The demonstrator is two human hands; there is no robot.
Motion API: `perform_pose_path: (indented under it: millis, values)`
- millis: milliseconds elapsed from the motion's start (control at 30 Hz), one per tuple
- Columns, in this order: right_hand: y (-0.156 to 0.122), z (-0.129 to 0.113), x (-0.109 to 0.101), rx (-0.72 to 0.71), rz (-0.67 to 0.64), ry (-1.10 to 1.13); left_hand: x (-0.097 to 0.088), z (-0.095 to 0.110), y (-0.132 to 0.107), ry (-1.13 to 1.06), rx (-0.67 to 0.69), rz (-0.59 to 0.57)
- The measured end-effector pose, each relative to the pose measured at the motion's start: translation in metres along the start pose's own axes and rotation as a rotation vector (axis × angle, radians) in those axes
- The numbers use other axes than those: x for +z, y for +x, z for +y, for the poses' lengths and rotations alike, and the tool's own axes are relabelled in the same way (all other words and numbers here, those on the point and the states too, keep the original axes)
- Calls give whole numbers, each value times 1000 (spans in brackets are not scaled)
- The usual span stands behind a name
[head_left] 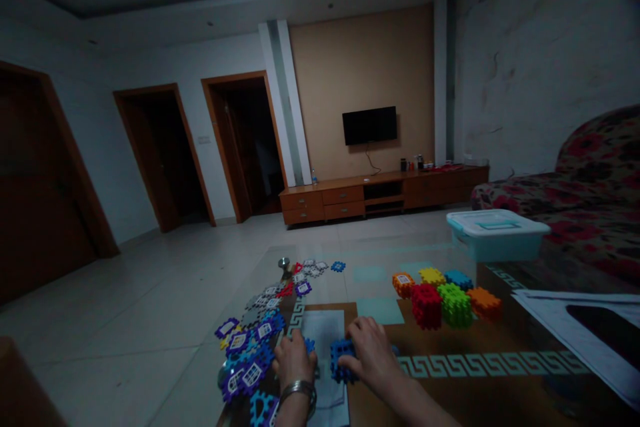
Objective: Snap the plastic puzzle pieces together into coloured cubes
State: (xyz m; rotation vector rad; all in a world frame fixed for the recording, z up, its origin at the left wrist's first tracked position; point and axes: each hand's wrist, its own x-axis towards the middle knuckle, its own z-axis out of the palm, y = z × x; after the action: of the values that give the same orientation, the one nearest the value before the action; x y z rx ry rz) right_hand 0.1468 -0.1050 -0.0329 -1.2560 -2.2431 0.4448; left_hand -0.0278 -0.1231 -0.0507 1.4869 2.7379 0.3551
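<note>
Wearing a metal bracelet, my left hand (294, 361) is low over the left part of the glass table, fingers curled round a blue interlocking piece (309, 345) that is mostly hidden. My right hand (371, 355) grips a blue open-framed block (342, 355) made of toothed pieces, thumb on its near side and fingers over the top. Under and between the hands lies a sheet of paper (325, 324). Just left of my left hand is a spread of blue and purple toothed tiles (251, 373), some with white window prints.
Red (427, 307), green (455, 305), yellow, orange and blue blocks stand grouped on the right. Behind them is a lidded light-blue box (497, 235). Papers with a dark flat object (605, 330) lie at far right. Grey and red tiles (270, 297) trail along the table's left edge.
</note>
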Motion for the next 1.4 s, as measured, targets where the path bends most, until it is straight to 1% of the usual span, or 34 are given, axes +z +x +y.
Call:
perform_pose_path:
  millis: [67, 133, 167, 233, 300, 333, 400, 500, 600, 700, 800, 933, 1100, 1233, 1333, 1400]
  values:
    - [1, 9, -4, 23, 36, 12, -1, 2, 2, -20, -3, 6]
    - [1, 18, -7, 43, 63, 24, -5, 5, 2, -102, 56, 14]
    - [1, 23, -8, 47, 70, 34, -8, 6, 2, -172, 125, 15]
    - [1, 33, -9, 50, 75, 66, -14, 10, -2, -336, 323, -2]
    - [0, 42, -8, 52, 72, 107, -20, 13, -10, -448, 510, -58]
    - [0, 46, -7, 57, 70, 125, -23, 15, -15, -473, 568, -92]
    - [1, 52, -4, 62, 67, 153, -28, 18, -24, -487, 617, -165]
    - [5, 59, 7, 48, 60, 185, -33, 23, -31, -475, 598, -229]
    - [16, 66, 22, 32, 63, 206, -31, 26, -31, -430, 567, -300]
    - [34, 73, 39, 35, 90, 73, -25, 27, -29, -395, 537, -383]
    - [57, 78, 52, 28, 99, -66, -21, 27, -28, -393, 513, -440]
    - [97, 78, 65, 35, 99, -131, -18, 27, -25, -386, 508, -494]
    - [154, 81, 81, 106, 106, -217, -9, 30, -18, -316, 508, -541]
    - [194, 92, 93, 188, 121, -249, 6, 32, -13, -266, 495, -529]
    - [213, 99, 98, 210, 117, -258, 17, 31, -9, -257, 493, -538]
    - [218, 102, 99, 205, 121, -268, 18, 29, -8, -282, 499, -541]
